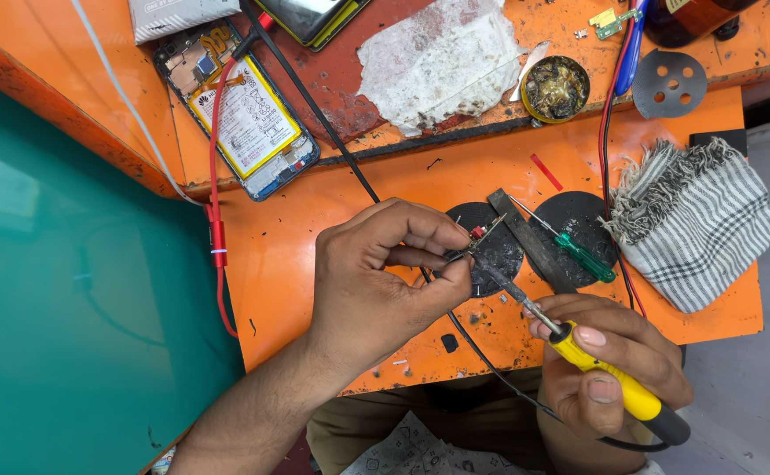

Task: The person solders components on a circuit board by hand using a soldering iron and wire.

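Gripping yellow soldering iron (pixel 614 378) – right hand (pixel 609 374).

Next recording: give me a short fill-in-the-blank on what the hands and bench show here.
1. The right hand grips a soldering iron with a ____ handle.
2. The left hand pinches a small part over a round ____ pad.
3. The opened phone lies to the ____ of the flux tin.
4. The screwdriver beside the striped cloth has a ____ handle.

Missing words: yellow; black; left; green
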